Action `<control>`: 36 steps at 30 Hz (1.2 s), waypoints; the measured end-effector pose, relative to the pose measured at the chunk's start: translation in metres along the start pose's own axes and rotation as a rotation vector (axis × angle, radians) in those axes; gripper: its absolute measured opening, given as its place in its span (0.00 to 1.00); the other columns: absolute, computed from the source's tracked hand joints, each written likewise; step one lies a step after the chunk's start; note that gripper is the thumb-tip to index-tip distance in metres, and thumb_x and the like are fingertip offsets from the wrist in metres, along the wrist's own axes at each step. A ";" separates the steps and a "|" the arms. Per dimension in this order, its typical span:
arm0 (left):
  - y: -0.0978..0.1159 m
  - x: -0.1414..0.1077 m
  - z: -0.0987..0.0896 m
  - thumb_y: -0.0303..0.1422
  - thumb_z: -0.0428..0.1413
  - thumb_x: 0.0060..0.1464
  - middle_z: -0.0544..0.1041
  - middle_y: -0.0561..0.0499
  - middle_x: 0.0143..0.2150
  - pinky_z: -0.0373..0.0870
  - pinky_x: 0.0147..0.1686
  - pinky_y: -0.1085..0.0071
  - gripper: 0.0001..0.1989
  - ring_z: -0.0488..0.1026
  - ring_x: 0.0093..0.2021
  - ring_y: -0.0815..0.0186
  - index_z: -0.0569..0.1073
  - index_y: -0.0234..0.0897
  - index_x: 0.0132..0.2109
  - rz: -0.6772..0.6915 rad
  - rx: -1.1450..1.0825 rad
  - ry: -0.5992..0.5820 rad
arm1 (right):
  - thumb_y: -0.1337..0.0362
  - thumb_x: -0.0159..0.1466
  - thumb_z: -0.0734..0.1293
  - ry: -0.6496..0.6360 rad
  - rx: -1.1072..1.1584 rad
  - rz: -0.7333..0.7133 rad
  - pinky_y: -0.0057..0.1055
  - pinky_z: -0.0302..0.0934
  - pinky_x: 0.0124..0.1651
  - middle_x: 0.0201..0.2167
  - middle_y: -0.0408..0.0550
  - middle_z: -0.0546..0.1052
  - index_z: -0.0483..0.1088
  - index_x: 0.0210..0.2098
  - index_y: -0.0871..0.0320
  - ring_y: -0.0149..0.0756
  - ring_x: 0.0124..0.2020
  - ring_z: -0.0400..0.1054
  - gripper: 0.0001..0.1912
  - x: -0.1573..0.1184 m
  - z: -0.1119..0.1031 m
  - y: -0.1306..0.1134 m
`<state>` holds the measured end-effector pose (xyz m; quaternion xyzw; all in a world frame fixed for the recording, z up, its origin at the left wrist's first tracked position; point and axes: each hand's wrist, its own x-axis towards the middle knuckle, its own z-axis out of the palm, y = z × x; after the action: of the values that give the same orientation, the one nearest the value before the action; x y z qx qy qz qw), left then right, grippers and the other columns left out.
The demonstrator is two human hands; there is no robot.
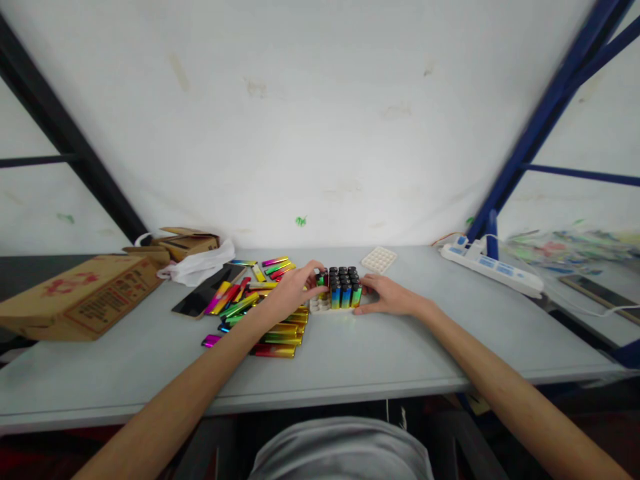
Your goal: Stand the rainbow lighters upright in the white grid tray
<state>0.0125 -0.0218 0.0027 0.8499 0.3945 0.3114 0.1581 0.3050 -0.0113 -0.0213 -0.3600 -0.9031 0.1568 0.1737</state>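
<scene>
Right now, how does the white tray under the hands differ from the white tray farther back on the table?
The near tray holds upright colourful lighters; the far tray holds none. The left hand and right hand flank the near tray; the far tray lies untouched. Both are white gridded trays.

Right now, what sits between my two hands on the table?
In the head view, a white tray of upright colourful lighters stands between left hand and right hand.

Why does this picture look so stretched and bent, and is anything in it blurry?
Head view: a wide lens bows the table edge and splays the blue frame; the right margin by the power strip smears. Lighting is soft and even, with faint shadows under the left hand and right hand.
</scene>
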 end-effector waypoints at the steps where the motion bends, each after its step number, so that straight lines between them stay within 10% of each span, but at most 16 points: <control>1: 0.001 0.000 0.001 0.41 0.59 0.60 0.74 0.57 0.30 0.69 0.37 0.70 0.13 0.75 0.32 0.64 0.69 0.42 0.49 -0.013 -0.013 0.011 | 0.41 0.59 0.73 -0.002 0.001 0.003 0.35 0.61 0.42 0.37 0.49 0.74 0.72 0.49 0.60 0.42 0.37 0.67 0.30 0.000 0.000 0.000; 20: -0.007 0.003 0.006 0.37 0.63 0.55 0.75 0.57 0.32 0.72 0.37 0.69 0.21 0.76 0.33 0.63 0.65 0.42 0.53 -0.004 -0.101 -0.076 | 0.43 0.59 0.74 -0.008 -0.003 0.007 0.35 0.61 0.41 0.37 0.50 0.75 0.72 0.50 0.60 0.42 0.37 0.68 0.31 0.000 0.000 0.000; 30: -0.008 0.004 -0.059 0.44 0.61 0.56 0.80 0.51 0.31 0.72 0.38 0.70 0.14 0.77 0.33 0.64 0.78 0.38 0.40 -0.068 0.031 0.081 | 0.41 0.59 0.74 -0.003 0.006 0.016 0.35 0.61 0.41 0.37 0.49 0.74 0.72 0.48 0.60 0.41 0.37 0.67 0.31 0.000 0.000 -0.001; 36: -0.014 -0.003 -0.088 0.46 0.61 0.53 0.83 0.48 0.30 0.70 0.31 0.71 0.16 0.78 0.30 0.60 0.83 0.39 0.34 -0.231 0.026 -0.236 | 0.41 0.59 0.74 -0.005 0.005 0.025 0.35 0.61 0.41 0.37 0.50 0.74 0.72 0.50 0.61 0.42 0.37 0.67 0.32 -0.001 -0.002 -0.003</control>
<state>-0.0544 -0.0133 0.0612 0.8316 0.4723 0.1839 0.2270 0.3043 -0.0141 -0.0186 -0.3702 -0.8987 0.1623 0.1703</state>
